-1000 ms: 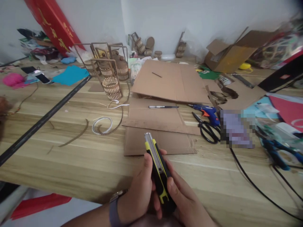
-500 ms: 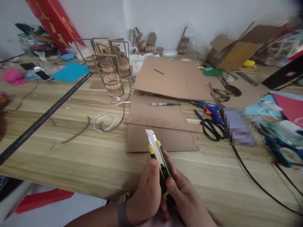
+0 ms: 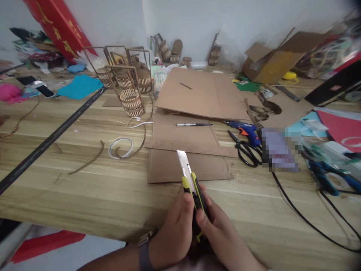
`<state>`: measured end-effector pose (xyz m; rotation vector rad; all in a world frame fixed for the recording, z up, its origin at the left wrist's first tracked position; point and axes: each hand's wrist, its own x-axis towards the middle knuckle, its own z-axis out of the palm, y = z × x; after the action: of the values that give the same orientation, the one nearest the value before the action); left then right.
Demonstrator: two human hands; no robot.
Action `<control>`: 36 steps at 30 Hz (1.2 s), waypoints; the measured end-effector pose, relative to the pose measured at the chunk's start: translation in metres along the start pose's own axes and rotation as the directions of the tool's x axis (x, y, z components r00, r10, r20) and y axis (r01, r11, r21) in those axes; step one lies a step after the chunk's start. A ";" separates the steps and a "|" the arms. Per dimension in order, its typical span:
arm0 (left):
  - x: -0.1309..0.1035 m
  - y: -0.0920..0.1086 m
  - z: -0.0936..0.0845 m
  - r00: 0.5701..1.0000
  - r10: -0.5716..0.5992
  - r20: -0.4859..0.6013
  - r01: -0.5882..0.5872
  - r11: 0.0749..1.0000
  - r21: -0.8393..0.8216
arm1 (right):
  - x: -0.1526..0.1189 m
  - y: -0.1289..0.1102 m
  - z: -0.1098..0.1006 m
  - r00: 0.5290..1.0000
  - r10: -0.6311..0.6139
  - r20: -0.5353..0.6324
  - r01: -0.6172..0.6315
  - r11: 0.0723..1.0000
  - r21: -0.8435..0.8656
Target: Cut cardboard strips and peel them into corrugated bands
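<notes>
One black-yellow cutter (image 3: 199, 200) | left grip (image 3: 172, 230), right grip (image 3: 222, 235) holding it | flat metal blade (image 3: 184, 161)

Just the one cam here, worn on the person's head, so it's looking forward and down over the left hand (image 3: 172, 230) and right hand (image 3: 224, 231). Those are the nearest stuff, low in the frame. Past them the table (image 3: 84, 201) stretches to the wall (image 3: 191, 24), which is well farther off. Pretty wide view too, taking in plenty either side of the hands.
</notes>
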<state>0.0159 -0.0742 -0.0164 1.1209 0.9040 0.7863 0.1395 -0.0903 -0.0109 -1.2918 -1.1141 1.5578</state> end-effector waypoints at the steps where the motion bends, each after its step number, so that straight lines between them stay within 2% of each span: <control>1: 0.002 0.004 -0.001 0.999 0.023 -0.023 -0.022 0.998 0.051 | 0.002 -0.003 -0.003 0.995 -0.083 -0.053 0.078 0.993 -0.083; 3: 0.004 0.013 -0.004 0.999 0.042 0.001 -0.042 0.992 0.116 | 0.001 -0.006 -0.014 0.973 -0.194 -0.128 0.159 0.957 -0.241; 5: 0.004 0.021 -0.011 0.997 0.028 0.076 -0.038 0.990 0.137 | -0.005 -0.007 -0.036 0.947 -0.251 -0.202 0.150 0.898 -0.414; 7: 0.003 0.030 -0.023 0.994 0.019 0.112 -0.041 0.979 0.198 | -0.016 -0.006 -0.070 0.889 -0.343 -0.303 0.097 0.788 -0.608; 9: 0.005 0.041 -0.040 0.987 0.069 0.143 -0.119 0.916 0.383 | -0.030 -0.006 -0.112 0.820 -0.404 -0.405 -0.045 0.660 -0.750; 10: 0.009 0.046 -0.051 0.975 0.137 0.174 -0.206 0.847 0.489 | -0.036 -0.007 -0.133 0.834 -0.355 -0.422 -0.147 0.594 -0.791; 11: 0.015 0.050 -0.062 0.949 0.216 0.230 -0.313 0.739 0.597 | -0.042 -0.008 -0.151 0.838 -0.342 -0.425 -0.211 0.515 -0.831; 12: 0.023 0.053 -0.072 0.903 0.294 0.315 -0.430 0.597 0.677 | -0.047 -0.009 -0.166 0.821 -0.361 -0.442 -0.263 0.448 -0.855; 14: 0.043 0.056 -0.092 0.784 0.365 0.502 -0.611 0.316 0.726 | -0.052 -0.010 -0.185 0.869 -0.309 -0.387 -0.267 0.365 -0.892; 16: 0.065 0.052 -0.105 0.696 0.340 0.633 -0.698 0.112 0.707 | -0.052 -0.011 -0.189 0.911 -0.268 -0.315 -0.219 0.334 -0.917; 18: 0.082 0.046 -0.113 0.638 0.275 0.719 -0.746 -0.014 0.666 | -0.048 -0.011 -0.185 0.927 -0.262 -0.268 -0.179 0.318 -0.931; 20: 0.092 0.038 -0.117 0.600 0.216 0.770 -0.778 -0.070 0.625 | -0.044 -0.010 -0.180 0.927 -0.289 -0.238 -0.151 0.294 -0.944; 22: 0.097 0.033 -0.117 0.580 0.162 0.798 -0.798 -0.087 0.597 | -0.042 -0.010 -0.178 0.932 -0.302 -0.198 -0.114 0.276 -0.954; 24: 0.097 0.030 -0.117 0.582 0.123 0.804 -0.801 -0.088 0.592 | -0.042 -0.010 -0.180 0.940 -0.301 -0.162 -0.079 0.268 -0.960; 28: 0.095 0.031 -0.115 0.627 0.094 0.773 -0.770 -0.081 0.633 | -0.045 -0.011 -0.185 0.949 -0.289 -0.124 -0.050 0.251 -0.967; 36: 0.098 0.026 -0.096 0.695 0.113 0.710 -0.704 -0.092 0.704 | -0.036 -0.014 -0.177 0.932 -0.324 -0.160 -0.089 0.225 -0.970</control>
<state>-0.0306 0.0572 -0.0279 2.9313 0.5320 0.1883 0.3202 -0.0977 -0.0033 -2.0809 -2.0241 0.2425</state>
